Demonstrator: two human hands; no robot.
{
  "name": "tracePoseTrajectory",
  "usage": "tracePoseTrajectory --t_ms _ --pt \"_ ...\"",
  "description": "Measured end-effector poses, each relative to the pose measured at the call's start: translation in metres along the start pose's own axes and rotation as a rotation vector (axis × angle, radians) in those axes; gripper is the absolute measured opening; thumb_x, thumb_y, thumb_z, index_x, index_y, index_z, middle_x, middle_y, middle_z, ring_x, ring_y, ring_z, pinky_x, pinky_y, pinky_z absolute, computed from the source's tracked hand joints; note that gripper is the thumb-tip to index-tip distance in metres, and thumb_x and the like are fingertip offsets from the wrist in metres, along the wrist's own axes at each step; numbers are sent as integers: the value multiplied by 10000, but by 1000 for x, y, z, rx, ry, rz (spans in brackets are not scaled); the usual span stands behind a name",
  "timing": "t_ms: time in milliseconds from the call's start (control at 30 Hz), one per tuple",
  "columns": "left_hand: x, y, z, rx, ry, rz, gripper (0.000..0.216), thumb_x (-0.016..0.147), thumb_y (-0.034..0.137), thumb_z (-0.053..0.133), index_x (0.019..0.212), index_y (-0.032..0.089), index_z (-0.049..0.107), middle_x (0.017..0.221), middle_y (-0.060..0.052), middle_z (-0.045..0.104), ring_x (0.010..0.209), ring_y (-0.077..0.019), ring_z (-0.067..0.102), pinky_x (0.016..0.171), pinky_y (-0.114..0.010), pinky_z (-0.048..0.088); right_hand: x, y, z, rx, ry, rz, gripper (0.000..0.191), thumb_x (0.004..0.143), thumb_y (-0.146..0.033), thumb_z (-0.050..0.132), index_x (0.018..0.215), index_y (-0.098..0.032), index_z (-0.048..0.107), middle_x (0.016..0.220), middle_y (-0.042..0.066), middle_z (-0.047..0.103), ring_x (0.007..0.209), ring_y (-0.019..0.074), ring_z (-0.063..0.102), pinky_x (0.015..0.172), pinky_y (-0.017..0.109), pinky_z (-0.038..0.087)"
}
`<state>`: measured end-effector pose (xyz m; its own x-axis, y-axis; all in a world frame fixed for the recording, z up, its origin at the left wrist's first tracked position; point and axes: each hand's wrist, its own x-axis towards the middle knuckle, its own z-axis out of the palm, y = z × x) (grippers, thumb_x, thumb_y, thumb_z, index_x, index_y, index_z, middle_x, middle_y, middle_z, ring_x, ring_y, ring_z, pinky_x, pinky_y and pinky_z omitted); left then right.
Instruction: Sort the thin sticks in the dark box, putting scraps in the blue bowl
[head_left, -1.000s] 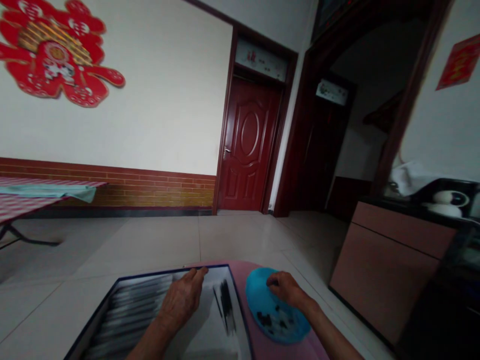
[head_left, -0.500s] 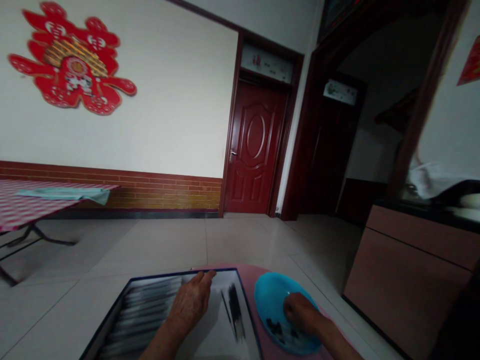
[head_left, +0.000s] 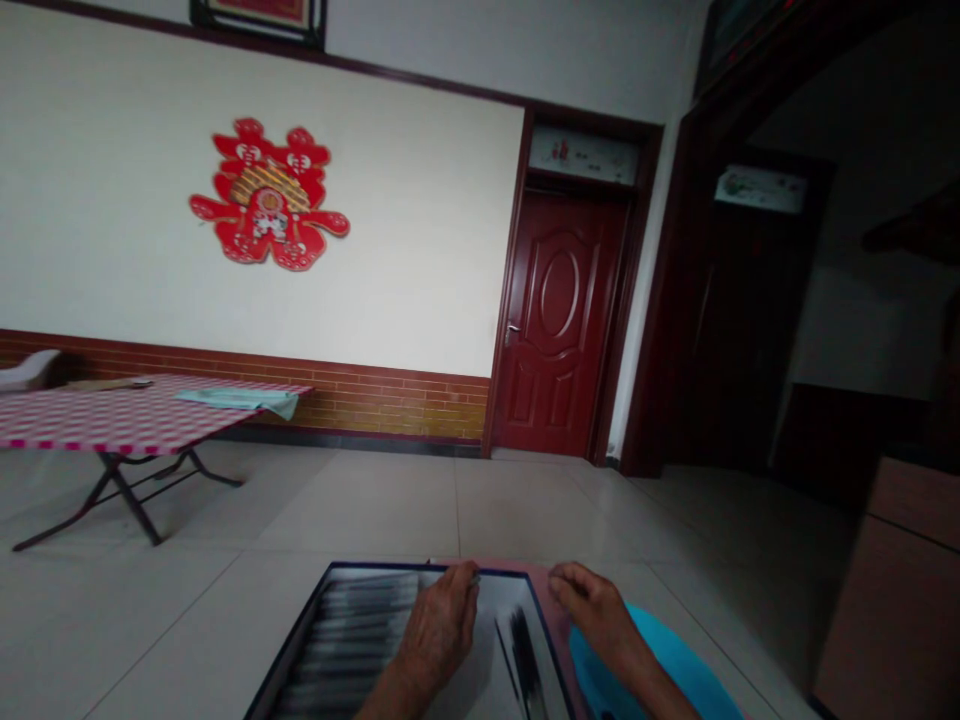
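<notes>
My left hand (head_left: pixel 444 618) is over a shallow white tray (head_left: pixel 480 680) with a dark blue rim, fingers pinched together. A tiny dark bit shows at its fingertips, too small to name. Beneath and left of it lie rows of thin, dark, pen-like sticks (head_left: pixel 352 640), blurred. Several loose black sticks (head_left: pixel 526 660) lie in the tray's right part. My right hand (head_left: pixel 592 605) is closed in a pinch above the near-left edge of a blue plastic bowl (head_left: pixel 671 665); whatever it holds is hidden. Only a trace of black pieces shows at the bowl's bottom edge.
Tray and bowl rest on a pink surface (head_left: pixel 555 600). To the left stands a folding table (head_left: pixel 135 420) with a red-and-white checked cover and a pale green cloth (head_left: pixel 240 400). A brownish cabinet (head_left: pixel 892 600) is at the right, and a red door (head_left: pixel 559 310) is ahead.
My right hand has come up out of the bowl and moved toward the tray. My left hand's fingers have drawn into a pinch. The view has swung left.
</notes>
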<state>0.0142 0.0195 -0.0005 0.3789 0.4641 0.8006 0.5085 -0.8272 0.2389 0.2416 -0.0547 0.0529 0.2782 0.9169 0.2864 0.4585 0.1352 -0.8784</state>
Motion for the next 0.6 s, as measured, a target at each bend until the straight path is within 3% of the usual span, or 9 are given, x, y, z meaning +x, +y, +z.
tracePoseTrajectory --t_ms 133,233,433,600 --pt "1 -1 -3 77 31 -10 276 973 178 309 1115 212 544 915 -66 706 814 -165 701 715 -252 565 10 -20 72 562 68 271 470 559 -542 754 886 -208 715 813 46 715 785 208 644 620 276 466" --pt "2 -2 -6 107 25 -5 291 964 168 317 1139 212 546 901 -63 704 802 -167 700 691 -249 565 9 -18 104 813 72 342 562 454 -523 847 901 -209 717 843 53 733 782 195 664 637 268 483" --pt "5 2 -7 124 -108 -70 306 923 142 384 1166 224 550 973 -60 724 825 -169 711 720 -252 568 4 -5 119 901 35 307 530 505 -531 856 904 -208 722 917 66 751 847 210 684 679 275 505" --pt "5 4 -8 133 -124 -96 289 916 144 404 1135 238 566 991 -54 725 820 -163 710 724 -246 566 3 -7 120 850 32 279 526 516 -550 841 899 -208 728 903 66 750 829 214 682 674 281 501"
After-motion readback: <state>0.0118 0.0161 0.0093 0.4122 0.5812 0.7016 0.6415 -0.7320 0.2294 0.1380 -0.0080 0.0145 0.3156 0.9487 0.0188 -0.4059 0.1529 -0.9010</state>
